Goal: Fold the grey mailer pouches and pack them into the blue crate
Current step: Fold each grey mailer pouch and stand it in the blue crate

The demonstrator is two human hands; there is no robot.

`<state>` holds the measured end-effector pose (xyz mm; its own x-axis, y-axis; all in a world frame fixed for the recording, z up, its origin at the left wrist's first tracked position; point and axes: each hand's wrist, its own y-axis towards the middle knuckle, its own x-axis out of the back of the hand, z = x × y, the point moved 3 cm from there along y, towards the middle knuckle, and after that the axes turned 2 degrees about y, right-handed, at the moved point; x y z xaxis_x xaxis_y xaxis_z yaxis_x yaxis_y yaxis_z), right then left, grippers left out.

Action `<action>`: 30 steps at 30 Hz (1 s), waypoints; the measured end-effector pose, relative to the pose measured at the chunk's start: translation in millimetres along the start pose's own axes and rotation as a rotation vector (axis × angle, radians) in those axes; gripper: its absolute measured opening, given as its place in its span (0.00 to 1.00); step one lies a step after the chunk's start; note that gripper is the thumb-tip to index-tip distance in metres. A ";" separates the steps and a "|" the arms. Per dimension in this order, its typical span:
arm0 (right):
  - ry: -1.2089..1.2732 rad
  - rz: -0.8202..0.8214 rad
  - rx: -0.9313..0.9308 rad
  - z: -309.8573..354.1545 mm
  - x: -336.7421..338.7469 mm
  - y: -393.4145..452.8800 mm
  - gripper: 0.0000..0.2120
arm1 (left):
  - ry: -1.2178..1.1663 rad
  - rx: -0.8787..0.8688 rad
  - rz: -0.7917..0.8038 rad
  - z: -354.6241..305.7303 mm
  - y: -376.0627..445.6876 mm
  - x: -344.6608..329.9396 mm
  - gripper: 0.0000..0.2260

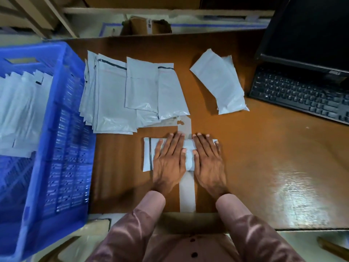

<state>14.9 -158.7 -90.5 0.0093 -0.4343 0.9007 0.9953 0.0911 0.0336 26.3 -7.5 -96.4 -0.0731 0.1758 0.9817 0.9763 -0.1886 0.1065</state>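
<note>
Both hands lie flat on a folded grey pouch (149, 155) at the middle of the table (264, 157): the left hand (169, 157) and the right hand (207, 157) press side by side with fingers straight, so neither grip is closed on anything. This looks like the creasing step, the fold being flattened before packing. The next move likely calls for a pinch at the pouch's edge to lift it without letting the fold spring open, then a carry toward nine o'clock, where the blue crate (62, 129) stands just beside the table edge with pale pouches already stacked inside. A spread stack of unfolded pouches (113, 95) lies at eleven o'clock from the hands, and a loose pouch pair (221, 86) at one o'clock. The table is glossy brown wood with a grey tape strip (187, 193) running toward the person. A black keyboard (298, 95) and monitor (309, 31) sit at two o'clock; shelving and a cardboard box (143, 25) lie beyond at twelve.
</note>
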 end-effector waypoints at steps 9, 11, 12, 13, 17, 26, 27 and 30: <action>0.017 -0.010 0.004 0.4 -1.0 -1.6 0.27 | -0.067 0.030 0.052 -2.0 -1.1 10.2 0.24; 0.028 -0.028 0.012 0.4 -0.4 -2.6 0.26 | -0.085 0.040 0.063 -2.6 -2.7 12.9 0.25; 0.033 -0.031 0.016 0.6 0.1 -3.0 0.25 | -0.097 0.046 0.066 -2.6 -3.8 13.5 0.25; 0.032 -0.031 0.017 1.1 1.1 -3.3 0.25 | -0.112 0.049 0.068 -2.2 -5.1 14.1 0.25; -0.043 -0.030 0.014 6.9 10.4 -2.3 0.26 | -0.203 0.022 0.071 7.9 -3.7 22.1 0.28; -0.053 0.023 0.137 35.3 -7.1 6.4 0.29 | -0.134 0.091 -0.010 44.4 -15.6 20.5 0.29; -0.064 0.020 0.133 35.4 -9.6 7.5 0.29 | -0.145 0.101 -0.020 44.1 -15.9 19.9 0.29; -0.079 0.009 0.133 33.9 -13.9 9.5 0.30 | -0.145 0.111 -0.030 42.7 -16.1 17.4 0.26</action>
<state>21.0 -121.4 -88.0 0.0053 -0.3619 0.9322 0.9735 0.2149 0.0779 18.0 39.8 -87.8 -0.0803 0.3188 0.9444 0.9911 -0.0752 0.1097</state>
